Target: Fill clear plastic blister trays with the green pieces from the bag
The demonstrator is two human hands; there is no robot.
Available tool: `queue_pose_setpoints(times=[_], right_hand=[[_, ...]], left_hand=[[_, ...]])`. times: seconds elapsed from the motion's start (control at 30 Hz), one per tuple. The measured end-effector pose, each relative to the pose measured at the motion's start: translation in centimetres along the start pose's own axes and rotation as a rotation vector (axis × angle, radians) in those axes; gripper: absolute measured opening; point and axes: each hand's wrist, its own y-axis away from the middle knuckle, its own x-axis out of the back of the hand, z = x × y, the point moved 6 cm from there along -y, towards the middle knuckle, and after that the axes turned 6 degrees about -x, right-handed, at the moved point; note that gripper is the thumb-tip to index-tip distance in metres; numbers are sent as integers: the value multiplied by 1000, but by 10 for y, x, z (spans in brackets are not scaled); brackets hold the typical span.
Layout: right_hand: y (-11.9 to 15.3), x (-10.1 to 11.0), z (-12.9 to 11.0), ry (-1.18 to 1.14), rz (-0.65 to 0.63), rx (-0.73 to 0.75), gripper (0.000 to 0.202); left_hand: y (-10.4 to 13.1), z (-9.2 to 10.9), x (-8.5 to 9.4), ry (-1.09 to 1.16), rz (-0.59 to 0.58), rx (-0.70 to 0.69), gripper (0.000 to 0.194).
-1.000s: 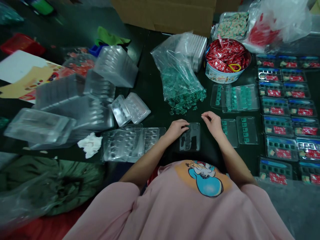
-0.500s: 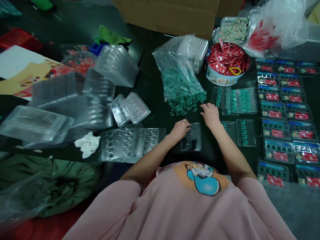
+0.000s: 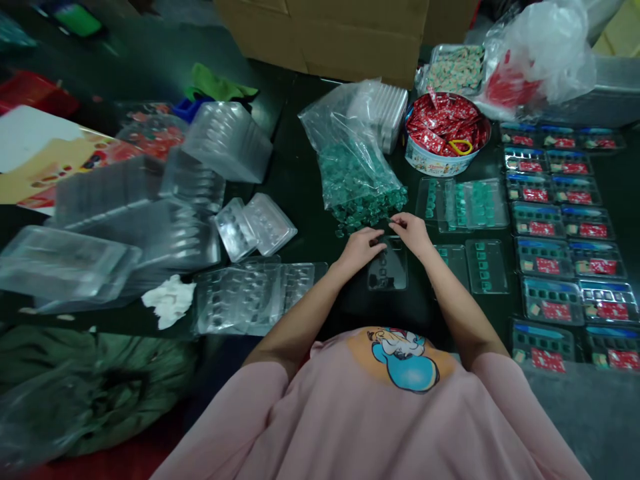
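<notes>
Spillage looks like the main risk: the green pieces (image 3: 367,213) lie loose at the mouth of the bag (image 3: 353,160), just beyond the clear tray (image 3: 387,265) in front of the person, and a careless sweep of either wrist could scatter them over the dark table (image 3: 300,180) or nudge them off their heap. The tray is light, thin plastic, so I judge that pressing on its far edge alone could tip or slide it toward the 2 half-filled trays (image 3: 470,265) just to its right, jogging the green pieces already seated there. A piece dropped askew may also sit crooked in its pocket. The left hand (image 3: 361,245) rests at the tray's far left corner, fingers curled and drawn together, touching the rim; whether it pinches anything I cannot tell. The right hand (image 3: 411,231) sits at the far edge, close beside the left, its fingertips drawn together as if nipping something small at the edge of the loose pile, though the thing itself is too small to make out. Filled packs (image 3: 550,263) with red labels lie in rows well to the right, and the tin (image 3: 443,143) of red sachets stands beyond
</notes>
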Motion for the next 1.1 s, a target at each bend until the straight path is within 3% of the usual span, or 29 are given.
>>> queue_pose_setpoints(times=[0.1, 0.17, 0.3, 0.5, 0.63, 0.83, 1.1], right_hand=[[18, 3, -6, -229, -32, -45, 17], [29, 5, -13, -301, -39, -57, 18], [40, 7, -26, -365, -94, -73, 20], [41, 6, -23, -498, -145, -127, 22], [43, 1, -24, -530, -200, -106, 30], [47, 1, -31, -487, -192, -50, 22], [48, -3, -29, -479, -236, -95, 24]], left_hand=[[-1, 12, 16, 188, 218, 59, 34], [-1, 21, 17, 291, 268, 83, 31], [0, 30, 15, 322, 296, 109, 20], [8, 20, 10, 501, 299, 257, 22], [11, 20, 9, 590, 324, 234, 21], [12, 22, 7, 577, 290, 218, 25], [10, 31, 11, 673, 328, 165, 23]])
